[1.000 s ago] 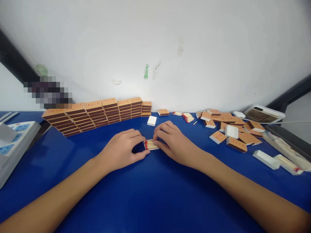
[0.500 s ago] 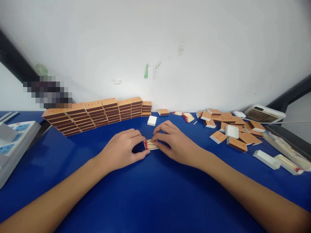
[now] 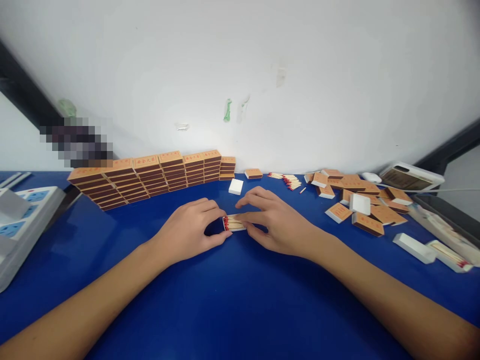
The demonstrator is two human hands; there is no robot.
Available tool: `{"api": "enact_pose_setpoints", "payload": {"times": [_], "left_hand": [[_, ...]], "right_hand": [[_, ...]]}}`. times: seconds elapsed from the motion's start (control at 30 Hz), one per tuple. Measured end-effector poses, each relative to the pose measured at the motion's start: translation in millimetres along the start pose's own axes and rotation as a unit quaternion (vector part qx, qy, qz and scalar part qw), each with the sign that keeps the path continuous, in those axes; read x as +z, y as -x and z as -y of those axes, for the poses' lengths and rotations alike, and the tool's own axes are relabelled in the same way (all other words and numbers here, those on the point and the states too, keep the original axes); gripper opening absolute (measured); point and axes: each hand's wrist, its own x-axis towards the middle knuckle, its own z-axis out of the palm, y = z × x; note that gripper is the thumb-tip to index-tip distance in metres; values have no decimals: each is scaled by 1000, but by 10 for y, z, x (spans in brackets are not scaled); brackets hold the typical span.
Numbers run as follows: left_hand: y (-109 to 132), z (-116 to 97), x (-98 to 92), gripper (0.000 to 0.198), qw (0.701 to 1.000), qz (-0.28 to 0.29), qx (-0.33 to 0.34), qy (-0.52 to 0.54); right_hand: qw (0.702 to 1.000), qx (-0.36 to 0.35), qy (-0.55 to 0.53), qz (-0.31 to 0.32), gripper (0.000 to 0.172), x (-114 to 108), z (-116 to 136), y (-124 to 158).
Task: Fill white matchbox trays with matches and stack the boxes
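Right one of two hands point(image 3: 279, 222) spread wider, one match-filled tray point(image 3: 237, 230)

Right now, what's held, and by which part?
The tray of matches: left hand grips its match-head end, thumb and finger on opposite sides. Right hand is at the other end; grip unclear.

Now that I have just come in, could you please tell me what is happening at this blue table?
A person's left hand holds a small white tray of matches by the end with the red heads. The right hand is at the other end; whether it grips anything is unclear. Beyond them, stacked matchboxes line the wall on the left, with loose matches and scattered matchboxes to the right.
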Motion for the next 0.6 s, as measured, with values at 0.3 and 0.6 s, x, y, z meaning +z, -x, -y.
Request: {"api": "enact_pose_setpoints", "payload": {"times": [0.3,0.6], "left_hand": [[4,-9,-21,22,999,9,27,34],[-8,-23,-15,18,999,-7,31,39]], "right_hand": [[1000,-8,-14,-15,20,-25,23,-6],[999,-7,-38,-22,15,-31,41,-15]]}}
